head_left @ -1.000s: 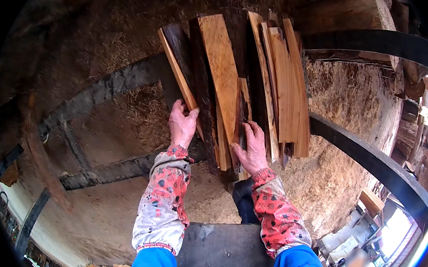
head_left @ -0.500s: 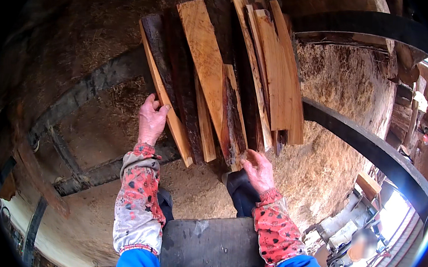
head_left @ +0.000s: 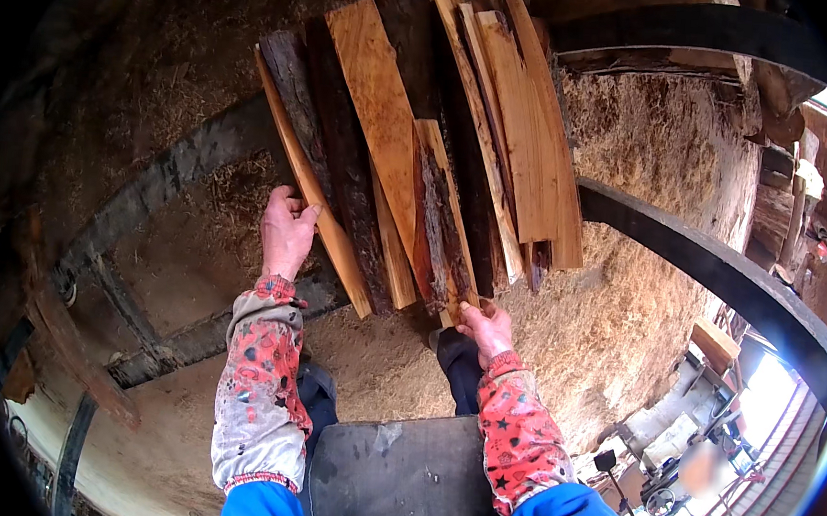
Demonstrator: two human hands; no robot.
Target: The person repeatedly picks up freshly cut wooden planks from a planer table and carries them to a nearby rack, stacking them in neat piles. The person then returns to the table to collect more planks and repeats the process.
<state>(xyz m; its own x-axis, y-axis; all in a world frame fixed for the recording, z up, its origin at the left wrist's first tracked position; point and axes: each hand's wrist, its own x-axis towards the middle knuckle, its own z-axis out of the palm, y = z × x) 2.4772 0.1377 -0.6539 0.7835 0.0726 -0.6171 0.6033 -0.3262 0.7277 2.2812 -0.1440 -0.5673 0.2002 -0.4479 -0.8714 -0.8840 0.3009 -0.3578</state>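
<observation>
Several rough wooden boards, some edged with dark bark, lie side by side in front of me. My left hand (head_left: 288, 235) holds the long edge of the leftmost bark-edged board (head_left: 338, 243), its thumb on the pale sawn face and its fingertips partly hidden. At the near end of a narrow bark-edged slat (head_left: 455, 232) in the middle, my right hand (head_left: 487, 329) is closed with thumb and fingers pinching the wood. Between them lies a wide orange-brown board (head_left: 375, 88). More pale boards (head_left: 530, 132) overlap on the right.
Dark beams (head_left: 720, 260) stretch out to the right, and a dark frame (head_left: 175, 169) lies to the left. Sawdust (head_left: 611, 310) covers the ground. A dark flat panel (head_left: 398, 482) is close to my body. At lower right, a blurred person (head_left: 703, 470) is near cluttered equipment.
My right hand has moved slightly left and closed on the near end of the middle slat. The left hand stays at the leftmost board's edge.
</observation>
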